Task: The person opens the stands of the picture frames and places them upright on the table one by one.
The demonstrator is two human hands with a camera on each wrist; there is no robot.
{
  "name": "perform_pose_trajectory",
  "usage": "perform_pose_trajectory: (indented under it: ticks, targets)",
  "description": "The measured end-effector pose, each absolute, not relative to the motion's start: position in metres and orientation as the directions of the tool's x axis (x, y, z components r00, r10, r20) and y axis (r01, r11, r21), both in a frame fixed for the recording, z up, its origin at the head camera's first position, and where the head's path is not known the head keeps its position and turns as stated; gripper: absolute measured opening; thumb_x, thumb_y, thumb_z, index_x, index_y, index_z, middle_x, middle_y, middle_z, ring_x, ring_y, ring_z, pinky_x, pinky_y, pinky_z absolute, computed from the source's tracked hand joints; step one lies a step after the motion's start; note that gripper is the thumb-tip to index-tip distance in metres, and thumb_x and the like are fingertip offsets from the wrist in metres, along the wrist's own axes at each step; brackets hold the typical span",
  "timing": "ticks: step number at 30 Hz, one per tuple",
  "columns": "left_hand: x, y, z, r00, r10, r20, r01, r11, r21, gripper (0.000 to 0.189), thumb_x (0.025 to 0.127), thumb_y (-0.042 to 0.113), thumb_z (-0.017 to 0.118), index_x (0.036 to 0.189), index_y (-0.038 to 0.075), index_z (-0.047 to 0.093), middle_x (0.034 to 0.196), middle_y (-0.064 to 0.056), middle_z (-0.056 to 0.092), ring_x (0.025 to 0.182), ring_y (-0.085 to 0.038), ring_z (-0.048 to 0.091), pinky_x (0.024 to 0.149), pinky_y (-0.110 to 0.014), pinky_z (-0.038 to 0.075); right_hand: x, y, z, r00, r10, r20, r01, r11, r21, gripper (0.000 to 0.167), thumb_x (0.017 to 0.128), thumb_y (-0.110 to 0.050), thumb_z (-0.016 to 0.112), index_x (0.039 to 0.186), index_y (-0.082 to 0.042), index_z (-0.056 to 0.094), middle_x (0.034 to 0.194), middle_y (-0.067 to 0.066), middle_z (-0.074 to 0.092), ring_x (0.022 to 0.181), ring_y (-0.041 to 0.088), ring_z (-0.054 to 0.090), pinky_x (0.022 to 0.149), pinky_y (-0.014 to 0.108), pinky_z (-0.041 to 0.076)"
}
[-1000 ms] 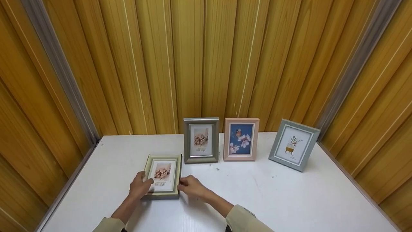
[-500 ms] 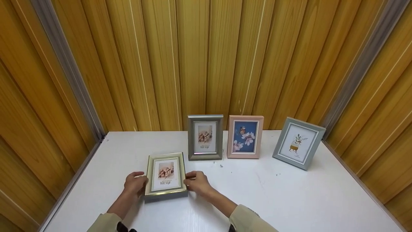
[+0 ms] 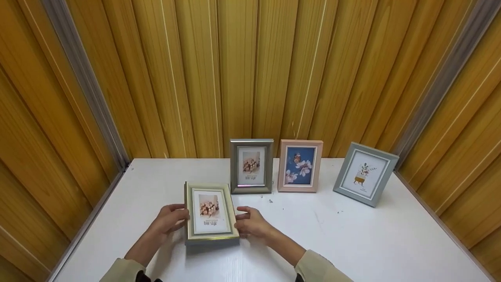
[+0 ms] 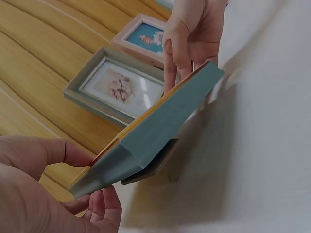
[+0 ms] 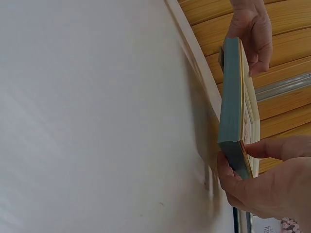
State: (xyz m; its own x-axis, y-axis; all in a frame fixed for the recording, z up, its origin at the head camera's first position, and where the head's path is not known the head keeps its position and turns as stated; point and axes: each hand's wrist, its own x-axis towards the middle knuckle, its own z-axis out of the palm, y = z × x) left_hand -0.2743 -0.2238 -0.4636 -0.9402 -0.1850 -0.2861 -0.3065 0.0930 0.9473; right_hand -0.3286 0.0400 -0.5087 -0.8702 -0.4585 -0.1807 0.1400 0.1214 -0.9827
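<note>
A pale gold picture frame (image 3: 211, 211) with a flower print is held between both hands, tilted, its front facing up. My left hand (image 3: 168, 220) grips its left side, thumb at the edge of the front and fingers behind. My right hand (image 3: 254, 224) pinches the opposite side, thumb in front. In the left wrist view, the frame's blue-grey edge (image 4: 165, 124) and a dark flap (image 4: 154, 167) on its back show above the table, with a shadow below. The right wrist view shows my right hand (image 5: 272, 182) pinching one corner.
Behind stand a grey-brown frame (image 3: 231, 168), a pink frame (image 3: 281, 168) and, farther right, a turned grey-green frame (image 3: 385, 176). Wood-look panels (image 3: 235, 70) close off the back and sides of the white table (image 3: 332, 243). Small crumbs lie near the standing frames.
The pale gold frame has shifted a little to the right and changed its tilt. My left thumb has moved from over its front to its left edge. The standing frames keep their places.
</note>
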Motion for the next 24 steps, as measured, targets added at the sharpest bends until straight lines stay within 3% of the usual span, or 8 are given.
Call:
perform_pose_trajectory:
  ticks: [4,9,14,18,21,24]
  targets:
    - [-0.271,-0.201,-0.448,-0.962,-0.146,-0.232,-0.254,0.165,0.953,0.060,0.083,0.007,0.061,0.138,-0.010,0.043,0.119,-0.020,0.057,0.107,-0.027,0.059,0.106,-0.052,0.049,-0.329,0.059,-0.505,-0.843,-0.498,-0.203,0.205,0.051,-0.977,0.066,0.090,-0.004,0.060,0.148,0.013,0.035,0.123,0.019,0.062,0.098,0.019,0.068,0.089,0.038,0.060]
    - [-0.267,-0.172,-0.430,-0.977,-0.105,-0.185,-0.203,0.197,0.959,0.061,0.079,0.007,0.069,0.134,-0.005,0.046,0.119,-0.017,0.054,0.107,-0.026,0.054,0.096,-0.043,0.047,-0.329,0.081,-0.504,-0.815,-0.536,-0.220,0.265,-0.007,-0.964,0.057,0.108,-0.021,0.049,0.154,0.007,0.031,0.129,0.017,0.063,0.107,0.022,0.069,0.092,0.041,0.059]
    - [-0.266,-0.143,-0.417,-0.990,-0.064,-0.127,-0.138,0.232,0.963,0.062,0.075,0.010,0.080,0.128,0.001,0.048,0.121,-0.014,0.054,0.109,-0.025,0.050,0.088,-0.035,0.043,-0.328,0.097,-0.507,-0.813,-0.531,-0.237,0.302,-0.037,-0.953,0.053,0.111,-0.027,0.042,0.155,0.003,0.032,0.139,0.022,0.061,0.121,0.027,0.063,0.102,0.048,0.054]
    - [-0.267,-0.120,-0.411,-0.998,-0.025,-0.064,-0.068,0.266,0.962,0.061,0.076,0.015,0.084,0.125,0.005,0.050,0.125,-0.013,0.055,0.118,-0.030,0.048,0.092,-0.041,0.045,-0.325,0.104,-0.511,-0.815,-0.511,-0.273,0.364,-0.086,-0.927,0.050,0.112,-0.030,0.038,0.153,-0.003,0.037,0.146,0.024,0.053,0.130,0.031,0.058,0.108,0.050,0.050]
    - [-0.268,-0.104,-0.410,-1.000,0.018,-0.014,-0.008,0.281,0.960,0.058,0.077,0.016,0.085,0.123,0.006,0.050,0.127,-0.014,0.056,0.123,-0.032,0.047,0.096,-0.045,0.047,-0.322,0.107,-0.514,-0.820,-0.490,-0.296,0.395,-0.110,-0.912,0.049,0.112,-0.029,0.038,0.153,-0.002,0.038,0.143,0.020,0.054,0.128,0.027,0.057,0.106,0.043,0.051]
    - [-0.269,-0.090,-0.409,-0.998,0.058,0.026,0.042,0.297,0.954,0.057,0.079,0.016,0.085,0.122,0.006,0.049,0.128,-0.014,0.056,0.124,-0.032,0.047,0.099,-0.047,0.047,-0.320,0.110,-0.514,-0.828,-0.458,-0.323,0.424,-0.133,-0.896,0.048,0.111,-0.027,0.042,0.151,-0.002,0.039,0.130,0.011,0.060,0.117,0.020,0.059,0.098,0.034,0.052]
